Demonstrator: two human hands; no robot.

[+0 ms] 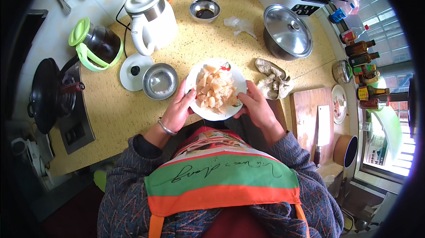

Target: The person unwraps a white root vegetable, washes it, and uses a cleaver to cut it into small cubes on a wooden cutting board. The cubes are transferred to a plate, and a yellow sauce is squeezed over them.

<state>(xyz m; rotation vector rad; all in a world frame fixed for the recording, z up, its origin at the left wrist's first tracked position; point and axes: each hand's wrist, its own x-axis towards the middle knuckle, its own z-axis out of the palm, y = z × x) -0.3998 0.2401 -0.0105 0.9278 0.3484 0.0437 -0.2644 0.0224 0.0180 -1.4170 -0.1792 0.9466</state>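
Between my two hands a white plate [215,116] with a cherry pattern is held near the counter's front edge. Pale diced chunks of food [215,87] are heaped on it, dusted on one side with light granules. My left hand [179,108] grips the left rim, thumb on top, a metal bangle on the wrist. My right hand [256,105] grips the right rim the same way. Just left of the plate stands a steel bowl [160,81], apart from my left hand. A crumpled cloth [274,80] lies beyond my right hand.
Further back stand a white kettle [152,22], a green-lidded glass pitcher [101,44], a small bowl of dark liquid [204,10] and a lidded steel pot [287,32]. At right, a cleaver [323,125] rests on a wooden cutting board [303,115]. A wok [44,95] is on the left.
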